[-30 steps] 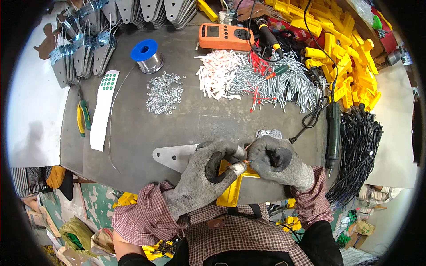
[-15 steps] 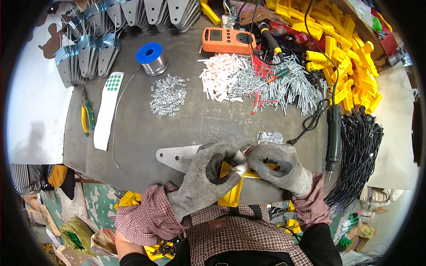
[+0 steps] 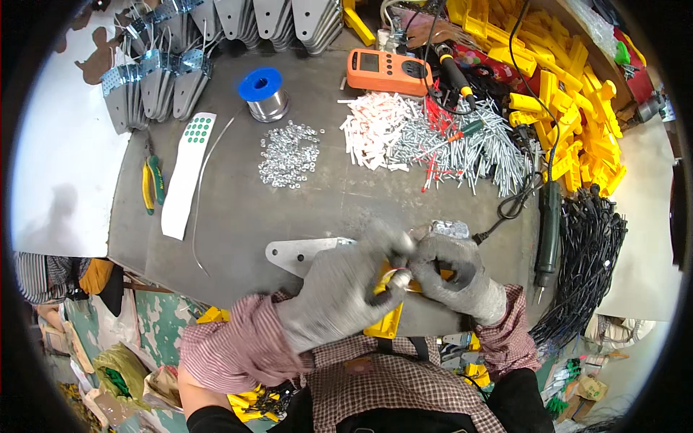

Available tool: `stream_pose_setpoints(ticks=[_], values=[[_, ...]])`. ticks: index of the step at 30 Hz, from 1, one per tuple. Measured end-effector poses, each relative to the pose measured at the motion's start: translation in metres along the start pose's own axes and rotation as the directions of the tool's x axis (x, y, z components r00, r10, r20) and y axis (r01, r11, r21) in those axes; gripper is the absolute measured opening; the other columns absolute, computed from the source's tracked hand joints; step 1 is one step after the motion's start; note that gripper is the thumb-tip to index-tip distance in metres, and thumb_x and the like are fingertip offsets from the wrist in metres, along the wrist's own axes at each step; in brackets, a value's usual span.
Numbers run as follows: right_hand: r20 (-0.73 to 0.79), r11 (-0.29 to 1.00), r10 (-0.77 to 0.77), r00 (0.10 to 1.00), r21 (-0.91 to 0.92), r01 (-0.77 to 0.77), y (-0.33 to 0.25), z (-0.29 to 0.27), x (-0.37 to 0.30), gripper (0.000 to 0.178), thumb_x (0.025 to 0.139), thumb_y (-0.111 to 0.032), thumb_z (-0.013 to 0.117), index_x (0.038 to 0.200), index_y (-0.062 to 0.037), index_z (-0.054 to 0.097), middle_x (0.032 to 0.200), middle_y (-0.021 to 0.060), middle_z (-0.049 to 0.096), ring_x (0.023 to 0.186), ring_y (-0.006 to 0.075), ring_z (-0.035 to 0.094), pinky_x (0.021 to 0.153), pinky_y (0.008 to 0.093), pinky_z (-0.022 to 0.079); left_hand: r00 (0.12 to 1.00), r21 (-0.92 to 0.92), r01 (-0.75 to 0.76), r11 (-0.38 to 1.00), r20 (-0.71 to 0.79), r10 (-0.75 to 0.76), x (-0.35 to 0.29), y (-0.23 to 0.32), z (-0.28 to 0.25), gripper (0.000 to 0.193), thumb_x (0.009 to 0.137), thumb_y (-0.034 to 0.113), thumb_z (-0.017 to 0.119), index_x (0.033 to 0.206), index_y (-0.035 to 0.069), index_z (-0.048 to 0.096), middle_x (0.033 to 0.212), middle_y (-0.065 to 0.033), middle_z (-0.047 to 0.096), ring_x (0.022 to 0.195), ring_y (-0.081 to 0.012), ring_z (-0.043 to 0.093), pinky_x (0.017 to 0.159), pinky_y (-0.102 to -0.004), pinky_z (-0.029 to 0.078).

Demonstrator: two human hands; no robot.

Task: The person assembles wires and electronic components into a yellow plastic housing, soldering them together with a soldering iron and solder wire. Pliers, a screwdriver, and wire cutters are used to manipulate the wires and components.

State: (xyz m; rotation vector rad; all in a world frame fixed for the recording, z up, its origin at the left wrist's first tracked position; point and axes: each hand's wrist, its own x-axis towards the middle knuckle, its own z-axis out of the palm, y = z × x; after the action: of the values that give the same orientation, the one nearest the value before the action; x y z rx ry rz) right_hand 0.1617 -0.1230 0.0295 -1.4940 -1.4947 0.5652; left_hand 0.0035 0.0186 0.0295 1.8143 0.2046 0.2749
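Note:
My left hand point(image 3: 336, 285), in a grey work glove, is closed, with thumb and fingertips brought together; its upper fingers are smeared by motion. Thin red and white wires point(image 3: 394, 273) show at its thumb. Facing it, my gloved right hand point(image 3: 465, 278) is closed in a pinch, its fingertips almost meeting the left ones. What either pinch holds is too small to make out. A yellow plastic housing point(image 3: 386, 322) lies under both hands, largely covered by them. Left of it, a grey metal plate with holes point(image 3: 292, 254) is flat on the table, partly behind my left hand.
Loose nuts point(image 3: 289, 155), a solder spool point(image 3: 263, 94) and white and metal pins point(image 3: 433, 141) lie farther back. An orange meter point(image 3: 388, 71) is behind them. At right are a corded screwdriver point(image 3: 548, 238), black cables point(image 3: 588, 252) and yellow housings point(image 3: 570, 108). Pliers point(image 3: 152, 184) lie left.
My left hand has shifted slightly right and up, its fingers blurred. The red wire shows more plainly between the hands. The whole view has shifted a little, moving the table things rightward.

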Motion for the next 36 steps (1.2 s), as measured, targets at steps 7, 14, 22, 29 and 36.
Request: stream_pose_setpoints(ticks=[7,14,22,29,36], values=[[0.046,0.981,0.168,0.985,0.093,-0.171,-0.004,-0.009,-0.007,0.006,0.084,-0.003,0.065,0.09,-0.004,0.065,0.082,0.0062,0.062,0.068,0.0123,0.058,0.06,0.0275,0.047,0.999,0.204,0.008,0.979,0.045,-0.017,-0.003,-0.001,0.004,0.04,0.085,0.008,0.072,0.118,0.007,0.05,0.1,-0.0076,0.063,0.088,-0.0164,0.065,0.075,-0.0272,0.052],[-0.023,0.949,0.308,0.951,-0.068,-0.308,-0.019,-0.006,-0.001,0.021,0.08,-0.003,0.071,0.1,-0.0041,0.065,0.08,0.0077,0.062,0.069,0.0209,0.062,0.064,0.0317,0.051,0.916,0.617,-0.378,0.69,0.145,0.373,0.001,0.003,0.015,0.039,0.081,0.003,0.069,0.117,0.008,0.056,0.095,-0.0092,0.065,0.077,-0.0269,0.067,0.061,-0.0344,0.054],[-0.017,0.953,0.199,0.98,-0.228,-0.198,-0.029,-0.012,-0.008,0.037,0.076,-0.005,0.072,0.112,-0.0057,0.063,0.097,0.0139,0.067,0.085,0.0296,0.068,0.073,0.0362,0.055,0.86,0.745,-0.443,0.499,0.197,0.471,0.002,0.007,0.014,0.039,0.08,0.012,0.067,0.118,0.008,0.061,0.096,-0.0065,0.067,0.076,-0.0214,0.066,0.058,-0.0349,0.053],[0.077,0.88,0.344,0.936,-0.373,-0.293,-0.015,-0.01,-0.006,0.035,0.082,-0.02,0.07,0.114,-0.0106,0.061,0.086,0.0146,0.065,0.079,0.0334,0.067,0.067,0.0407,0.054,0.99,0.259,-0.063,0.964,-0.108,0.094,0.007,0.001,0.015,0.034,0.081,0.0,0.064,0.114,0.003,0.058,0.098,-0.0103,0.069,0.083,-0.0203,0.067,0.064,-0.0318,0.054],[0.173,0.908,0.117,0.978,-0.418,-0.035,-0.01,-0.015,0.005,0.023,0.083,-0.009,0.063,0.106,-0.0068,0.063,0.089,0.0141,0.066,0.081,0.0312,0.066,0.068,0.0378,0.053,0.984,0.24,-0.137,0.961,-0.077,0.159,0.011,-0.007,0.002,0.042,0.081,-0.001,0.065,0.121,0.003,0.055,0.092,-0.0113,0.067,0.074,-0.0237,0.067,0.067,-0.0314,0.054]])
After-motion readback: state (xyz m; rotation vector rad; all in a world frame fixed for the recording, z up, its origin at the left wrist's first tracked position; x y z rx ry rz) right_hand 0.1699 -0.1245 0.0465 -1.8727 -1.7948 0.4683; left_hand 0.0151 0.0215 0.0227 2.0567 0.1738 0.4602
